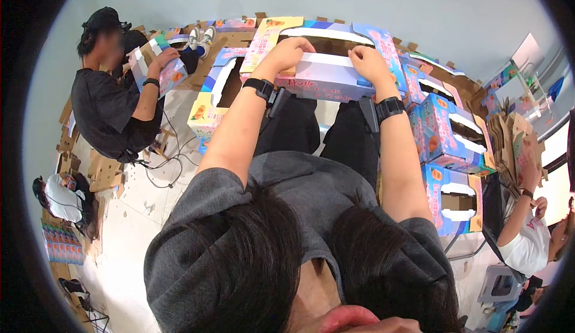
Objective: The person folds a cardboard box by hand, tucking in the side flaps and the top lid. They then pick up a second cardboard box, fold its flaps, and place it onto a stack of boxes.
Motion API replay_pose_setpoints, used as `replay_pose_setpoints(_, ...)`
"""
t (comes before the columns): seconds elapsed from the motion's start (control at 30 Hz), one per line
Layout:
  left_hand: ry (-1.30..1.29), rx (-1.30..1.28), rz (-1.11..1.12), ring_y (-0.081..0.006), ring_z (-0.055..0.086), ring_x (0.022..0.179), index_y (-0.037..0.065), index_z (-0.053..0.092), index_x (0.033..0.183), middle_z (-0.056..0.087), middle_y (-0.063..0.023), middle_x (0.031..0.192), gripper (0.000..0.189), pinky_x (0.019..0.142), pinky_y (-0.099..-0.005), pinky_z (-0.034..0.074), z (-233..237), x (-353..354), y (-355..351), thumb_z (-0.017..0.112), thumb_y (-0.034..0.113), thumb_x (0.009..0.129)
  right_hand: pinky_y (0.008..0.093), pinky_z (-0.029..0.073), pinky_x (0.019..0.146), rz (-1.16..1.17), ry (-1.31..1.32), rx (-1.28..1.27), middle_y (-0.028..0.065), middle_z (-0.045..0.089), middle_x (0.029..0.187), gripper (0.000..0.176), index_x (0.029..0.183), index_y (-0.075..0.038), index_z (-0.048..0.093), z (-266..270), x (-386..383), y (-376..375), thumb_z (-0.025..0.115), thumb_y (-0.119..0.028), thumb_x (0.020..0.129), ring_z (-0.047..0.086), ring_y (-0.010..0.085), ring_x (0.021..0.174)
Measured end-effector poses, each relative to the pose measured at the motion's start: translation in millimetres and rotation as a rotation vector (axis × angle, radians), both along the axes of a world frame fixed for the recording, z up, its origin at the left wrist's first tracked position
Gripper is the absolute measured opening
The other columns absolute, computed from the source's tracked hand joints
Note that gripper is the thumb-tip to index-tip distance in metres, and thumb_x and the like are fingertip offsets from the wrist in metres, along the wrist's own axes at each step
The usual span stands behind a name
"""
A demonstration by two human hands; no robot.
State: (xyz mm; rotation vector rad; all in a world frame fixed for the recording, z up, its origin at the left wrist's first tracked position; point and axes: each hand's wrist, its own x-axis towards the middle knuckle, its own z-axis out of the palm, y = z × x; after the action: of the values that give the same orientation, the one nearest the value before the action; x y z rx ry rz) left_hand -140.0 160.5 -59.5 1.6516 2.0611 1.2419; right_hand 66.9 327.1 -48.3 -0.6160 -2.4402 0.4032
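A printed carton [326, 81] in pink, blue and yellow lies across my lap, with a wide opening in its top and a white-edged flap along the near side. My left hand [290, 54] is at the left end of the opening, its fingers curled over the flap edge. At the right end, my right hand [368, 63] has its fingers bent together at the flap edge. What either set of fingertips pinches is too small to make out. Both wrists wear black straps with dark devices.
More cartons are stacked at the right [456, 132] and one stands at the left [221, 87]. A person in black [108, 111] handles a carton at the left. Others in white are at the far left and right. Cables cross the floor.
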Motion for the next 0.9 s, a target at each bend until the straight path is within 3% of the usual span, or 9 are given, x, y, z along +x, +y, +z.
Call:
replay_pose_setpoints(0.1,0.039,0.041,0.016,-0.0275,0.068,0.102,0.0,0.071,0.107,0.073,-0.0159,0.106,0.034,0.096,-0.0385,0.051,-2.3,1.1,-0.8,0.041,0.001,0.091,0.0483,0.053,0.085,0.005,0.01,0.008,0.0199,0.072,0.092,0.031,0.093,-0.007,0.075,-1.0,2.0,-3.2,0.058,-0.033,0.09,0.068,0.0409,0.092)
replay_pose_setpoints(0.2,0.285,0.084,0.127,-0.0327,0.068,0.104,0.001,0.071,0.106,0.071,-0.0194,0.107,0.031,0.095,-0.042,0.051,-10.0,14.5,-10.1,0.044,0.008,0.092,0.0491,0.053,0.083,0.006,0.033,0.164,0.0195,0.072,0.09,0.029,0.088,-0.006,0.074,-8.1,7.4,-13.1,0.059,-0.03,0.089,0.069,0.0397,0.089)
replay_pose_setpoints(0.23,0.289,0.098,0.154,-0.0372,0.065,0.107,0.003,0.07,0.107,0.07,-0.021,0.109,0.03,0.095,-0.0448,0.051,-8.5,27.3,-20.5,0.045,0.011,0.093,0.0495,0.052,0.08,0.001,0.043,0.233,0.0193,0.072,0.087,0.028,0.084,-0.005,0.073,-6.2,12.9,-23.6,0.059,-0.029,0.089,0.069,0.0391,0.087)
replay_pose_setpoints(0.3,0.383,0.168,0.179,-0.0372,0.065,0.102,0.003,0.069,0.103,0.071,-0.018,0.105,0.027,0.09,-0.0473,0.051,-9.7,42.7,-37.7,0.047,0.011,0.091,0.0504,0.048,0.073,0.04,0.147,0.347,0.0182,0.07,0.078,0.027,0.074,-0.004,0.069,-5.5,25.6,-47.3,0.06,-0.025,0.088,0.067,0.0376,0.078)
replay_pose_setpoints(0.43,0.629,0.421,0.258,-0.032,0.06,0.086,0.011,0.064,0.102,0.065,-0.0099,0.086,0.018,0.082,-0.0465,0.042,-20.9,77.6,-66.1,0.053,0.011,0.088,0.0436,0.043,0.071,0.047,0.333,0.532,0.0097,0.062,0.075,0.012,0.08,-0.006,0.068,-18.6,47.1,-75.4,0.068,-0.018,0.083,0.061,0.0295,0.076)
replay_pose_setpoints(0.6,0.671,0.452,0.274,-0.0317,0.056,0.092,0.008,0.064,0.104,0.059,-0.011,0.093,0.023,0.087,-0.047,0.04,-32.5,108.5,-91.8,0.063,0.025,0.088,0.0399,0.041,0.068,0.048,0.406,0.619,0.0059,0.059,0.077,0.01,0.087,-0.007,0.069,-28.2,71.1,-103.0,0.071,-0.013,0.08,0.058,0.0256,0.073)
replay_pose_setpoints(0.73,0.612,0.41,0.229,-0.0329,0.055,0.093,0.009,0.067,0.103,0.058,-0.0114,0.095,0.032,0.089,-0.0473,0.038,-39.9,133.5,-114.7,0.069,0.035,0.086,0.0363,0.042,0.07,0.035,0.423,0.705,0.0017,0.061,0.08,0.022,0.101,-0.009,0.074,-51.2,92.8,-113.7,0.072,-0.015,0.08,0.059,0.0198,0.073)
replay_pose_setpoints(0.9,0.6,0.375,0.198,-0.0352,0.055,0.101,0.009,0.067,0.117,0.061,-0.0133,0.105,0.044,0.097,-0.048,0.037,-46.3,142.5,-130.3,0.072,0.039,0.085,0.0335,0.039,0.072,-0.01,0.371,0.723,-0.0002,0.06,0.08,0.019,0.102,-0.012,0.075,-61.2,103.9,-125.6,0.071,-0.017,0.084,0.058,0.0177,0.073)
